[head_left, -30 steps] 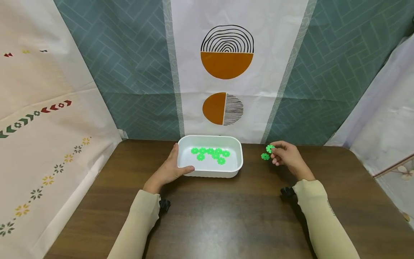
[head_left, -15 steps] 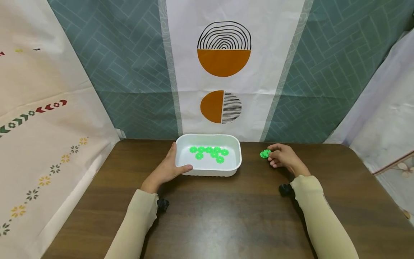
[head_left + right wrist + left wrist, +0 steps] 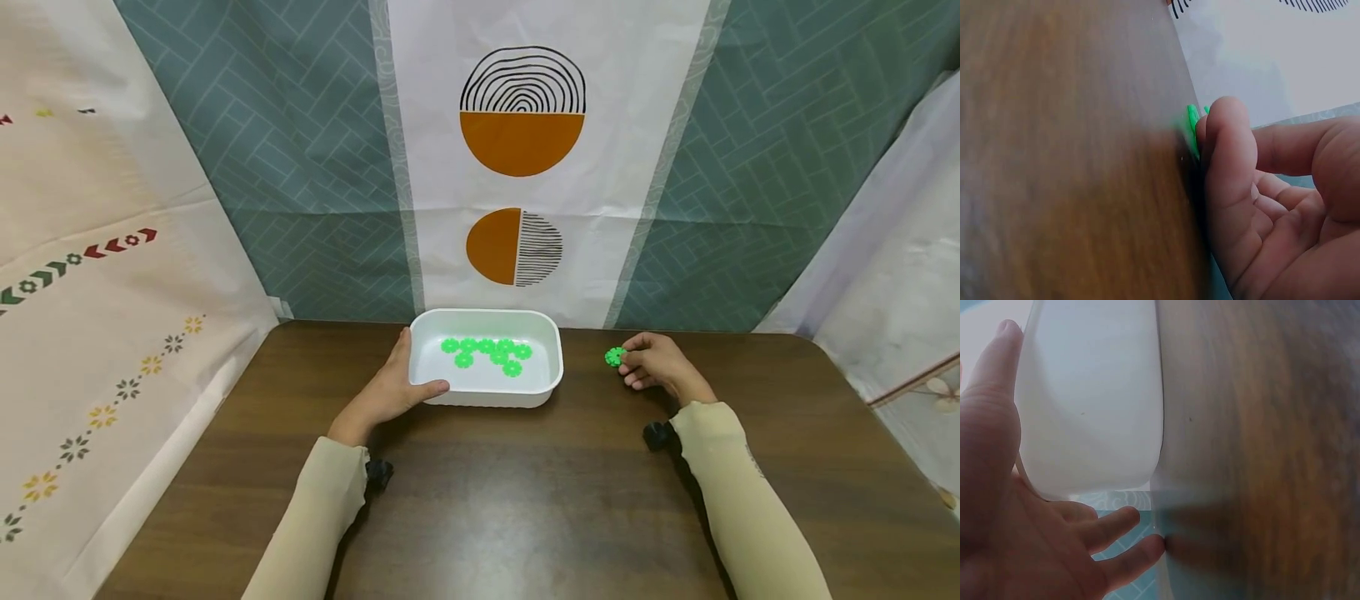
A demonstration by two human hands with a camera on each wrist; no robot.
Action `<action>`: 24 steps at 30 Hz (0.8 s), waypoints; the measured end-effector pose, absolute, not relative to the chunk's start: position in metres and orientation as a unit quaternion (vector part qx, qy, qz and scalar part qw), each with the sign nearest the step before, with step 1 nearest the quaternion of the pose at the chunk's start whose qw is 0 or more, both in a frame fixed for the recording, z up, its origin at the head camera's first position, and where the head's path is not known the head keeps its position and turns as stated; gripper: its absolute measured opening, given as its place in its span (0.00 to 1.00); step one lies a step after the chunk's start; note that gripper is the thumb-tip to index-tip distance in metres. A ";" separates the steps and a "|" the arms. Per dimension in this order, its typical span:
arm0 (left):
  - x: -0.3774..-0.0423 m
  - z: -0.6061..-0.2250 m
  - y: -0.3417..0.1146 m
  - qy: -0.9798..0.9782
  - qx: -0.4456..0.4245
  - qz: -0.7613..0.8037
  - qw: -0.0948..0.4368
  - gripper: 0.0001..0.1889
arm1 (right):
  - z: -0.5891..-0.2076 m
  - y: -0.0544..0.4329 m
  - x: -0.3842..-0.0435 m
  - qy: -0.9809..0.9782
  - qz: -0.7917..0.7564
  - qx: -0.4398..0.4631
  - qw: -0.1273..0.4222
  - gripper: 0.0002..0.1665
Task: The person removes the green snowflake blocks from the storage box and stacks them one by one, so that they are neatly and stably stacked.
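Observation:
A white plastic tray (image 3: 487, 399) sits on the brown table near its back edge. Several green flower-shaped interlocking discs (image 3: 486, 346) lie inside it. My left hand (image 3: 386, 387) holds the tray's near-left corner, thumb along the front rim and fingers by the left side; the left wrist view shows the thumb against the tray wall (image 3: 1094, 394). To the right of the tray, my right hand (image 3: 660, 367) pinches a green interlocking disc (image 3: 615, 357) between thumb and index finger. In the right wrist view the disc (image 3: 1192, 122) is mostly hidden behind the fingertips.
The wooden table (image 3: 495, 500) ends at a hanging cloth (image 3: 330, 250) printed in green and white. A pale patterned cloth (image 3: 135, 433) bounds the left side, another white cloth (image 3: 892, 317) the right.
My right hand has lowered its disc slightly leftward onto the spot of the second loose disc, so the two now overlap. The left hand stays at the tray; the head view shifts slightly.

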State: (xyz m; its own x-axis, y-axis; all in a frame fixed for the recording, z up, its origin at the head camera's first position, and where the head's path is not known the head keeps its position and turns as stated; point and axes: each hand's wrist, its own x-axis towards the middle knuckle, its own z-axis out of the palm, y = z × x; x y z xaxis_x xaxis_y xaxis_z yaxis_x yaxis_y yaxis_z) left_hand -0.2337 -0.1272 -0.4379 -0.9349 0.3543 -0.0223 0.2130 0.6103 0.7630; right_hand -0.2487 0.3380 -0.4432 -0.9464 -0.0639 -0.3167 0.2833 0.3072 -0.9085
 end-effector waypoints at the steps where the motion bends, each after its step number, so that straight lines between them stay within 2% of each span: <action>1: -0.234 -0.438 -0.127 0.894 0.161 0.411 0.085 0.68 | -0.444 0.339 -0.249 0.794 -0.585 0.071 0.150 0.21; 24: -0.236 -0.440 -0.126 0.891 0.153 0.419 0.085 0.68 | -0.447 0.340 -0.255 0.790 -0.585 0.080 0.165 0.21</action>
State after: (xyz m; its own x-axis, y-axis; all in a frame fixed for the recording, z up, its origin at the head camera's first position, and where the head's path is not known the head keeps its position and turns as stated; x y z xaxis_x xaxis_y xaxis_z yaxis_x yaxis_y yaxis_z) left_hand -0.2361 -0.1257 -0.4400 -0.9387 0.3439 -0.0232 0.2016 0.6024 0.7723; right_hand -0.2545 0.3400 -0.4468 -0.9329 -0.0661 -0.3539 0.3192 0.3030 -0.8979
